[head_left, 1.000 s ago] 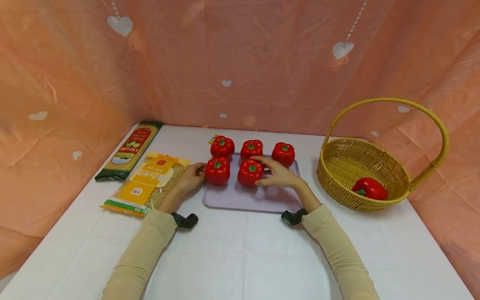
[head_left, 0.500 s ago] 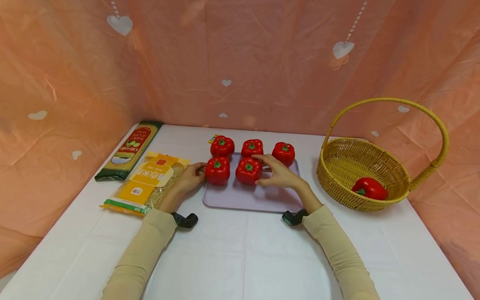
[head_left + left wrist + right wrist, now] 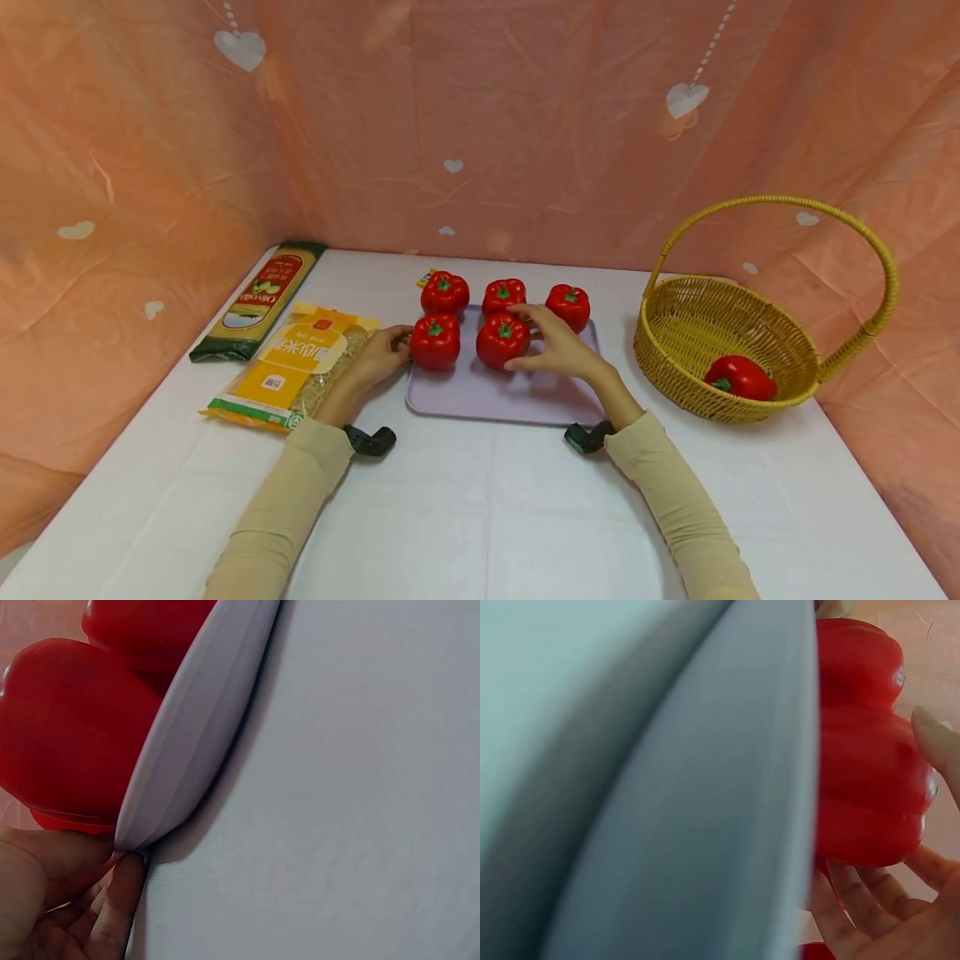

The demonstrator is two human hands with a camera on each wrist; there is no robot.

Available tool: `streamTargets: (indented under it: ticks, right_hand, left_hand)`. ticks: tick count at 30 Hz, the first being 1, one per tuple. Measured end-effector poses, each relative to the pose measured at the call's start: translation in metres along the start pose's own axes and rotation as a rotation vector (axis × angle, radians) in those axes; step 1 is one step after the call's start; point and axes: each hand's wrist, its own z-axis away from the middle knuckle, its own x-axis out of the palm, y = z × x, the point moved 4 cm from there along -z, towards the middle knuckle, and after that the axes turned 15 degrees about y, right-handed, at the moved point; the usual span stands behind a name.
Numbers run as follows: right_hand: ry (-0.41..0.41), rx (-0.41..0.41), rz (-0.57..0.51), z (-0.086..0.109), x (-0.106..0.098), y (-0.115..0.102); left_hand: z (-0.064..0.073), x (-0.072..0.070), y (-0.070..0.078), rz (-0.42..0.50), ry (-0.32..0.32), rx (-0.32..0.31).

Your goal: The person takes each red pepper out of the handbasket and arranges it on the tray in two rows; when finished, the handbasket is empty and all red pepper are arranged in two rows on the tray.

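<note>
My left hand (image 3: 384, 357) is at the left edge of the lilac tray (image 3: 487, 406). In the left wrist view, its thumb and finger pinch the tray's rim (image 3: 199, 720), beside the front left red bell pepper (image 3: 67, 735). My right hand (image 3: 558, 346) holds the front middle bell pepper (image 3: 501, 343) from its right side. Seen from the right wrist, the thumb lies on one side of that pepper (image 3: 870, 780) and the fingers curl against the other. Behind these two, a row of bell peppers (image 3: 445, 294) stands along the tray's back edge, green stems up.
On the right stands a tall-handled wicker basket (image 3: 675, 383) with one bell pepper (image 3: 741, 377) lying inside. A yellow grain bag (image 3: 300, 362) and a green-and-red packet (image 3: 262, 300) lie left of the tray. A pink curtain (image 3: 480, 125) hangs behind the table.
The front middle bell pepper shifts slightly left, then back right and a little away, with my right hand's fingers moving along with it. My left hand keeps its place at the tray.
</note>
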Motion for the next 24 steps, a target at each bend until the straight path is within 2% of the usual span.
streamTargets:
  ticks: [12,19,24]
  right_hand:
    - [0.043,-0.004,-0.011,-0.0007,-0.0008,-0.0004]
    - [0.045,-0.052,-0.058,-0.0026,0.0002,0.0008]
    - [0.023,-0.070,-0.104,-0.0019,0.0001,0.0002]
  left_hand:
    - [0.0021,-0.0017,0.0034,0.007,0.006,0.006]
    - [0.0035,-0.0016,0.0060,0.030,0.014,0.066]
    - [0.0023,-0.0011,0.0052,0.029,0.014,0.067]
